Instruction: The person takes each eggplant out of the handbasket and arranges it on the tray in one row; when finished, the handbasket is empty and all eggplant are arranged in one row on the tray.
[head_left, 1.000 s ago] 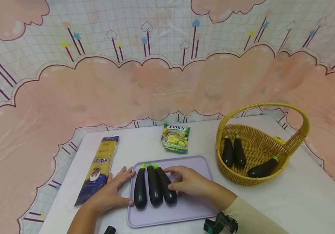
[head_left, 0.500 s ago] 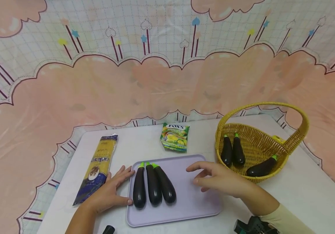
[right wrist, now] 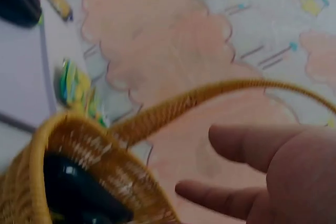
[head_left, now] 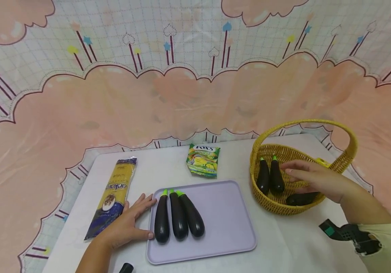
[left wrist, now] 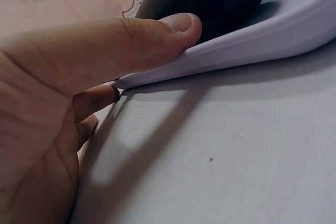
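Three dark eggplants with green stems lie side by side on the left half of a lilac tray (head_left: 226, 242); one is the leftmost eggplant (head_left: 162, 222). My left hand (head_left: 127, 227) rests at the tray's left edge, thumb and fingertips touching the rim, as the left wrist view also shows with the thumb (left wrist: 157, 38). Over the yellow wicker basket (head_left: 270, 204) is my right hand (head_left: 318, 180), fingers extended and holding nothing. Two eggplants (head_left: 276, 176) lean at the basket's left, near the fingertips. A third eggplant (head_left: 301, 199) lies below the hand, partly hidden by it.
A yellow and blue pasta packet (head_left: 111, 199) lies left of the tray, just beyond my left hand. Behind the tray is a green candy bag (head_left: 203, 161). The basket's tall handle (head_left: 304, 122) arches above the right hand. A small black object (head_left: 126, 268) sits at the near edge.
My right hand has let go of the rightmost eggplant on the tray and moved right, into the space over the basket. The left hand has stayed at the tray's edge.
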Demonstrator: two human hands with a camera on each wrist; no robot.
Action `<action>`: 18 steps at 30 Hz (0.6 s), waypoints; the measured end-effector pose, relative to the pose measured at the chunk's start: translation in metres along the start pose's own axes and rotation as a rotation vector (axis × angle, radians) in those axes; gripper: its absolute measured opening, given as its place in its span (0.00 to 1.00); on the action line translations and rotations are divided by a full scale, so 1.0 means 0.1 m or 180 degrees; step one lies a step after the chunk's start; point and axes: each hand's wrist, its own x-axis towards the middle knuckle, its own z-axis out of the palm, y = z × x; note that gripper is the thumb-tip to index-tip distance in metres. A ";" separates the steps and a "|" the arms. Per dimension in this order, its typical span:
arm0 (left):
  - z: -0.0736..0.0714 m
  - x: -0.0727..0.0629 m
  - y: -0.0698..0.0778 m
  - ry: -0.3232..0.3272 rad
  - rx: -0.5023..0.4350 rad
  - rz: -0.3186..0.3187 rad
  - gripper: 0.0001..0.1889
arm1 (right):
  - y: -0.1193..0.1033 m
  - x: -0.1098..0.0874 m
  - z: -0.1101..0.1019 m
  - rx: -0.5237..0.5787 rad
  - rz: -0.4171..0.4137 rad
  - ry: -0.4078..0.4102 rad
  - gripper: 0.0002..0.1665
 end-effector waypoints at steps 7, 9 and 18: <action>0.00 -0.01 -0.01 -0.0022 0.0023 -0.0045 0.56 | 0.17 0.10 -0.17 -0.0544 0.0681 0.0121 0.44; 0.00 -0.02 -0.01 -0.0032 0.0011 -0.0093 0.56 | 0.17 0.12 -0.19 -0.0648 0.0807 0.0092 0.46; 0.00 -0.01 0.00 -0.0015 -0.0004 -0.0030 0.55 | 0.13 0.23 -0.17 -0.1088 0.0954 -0.0196 0.45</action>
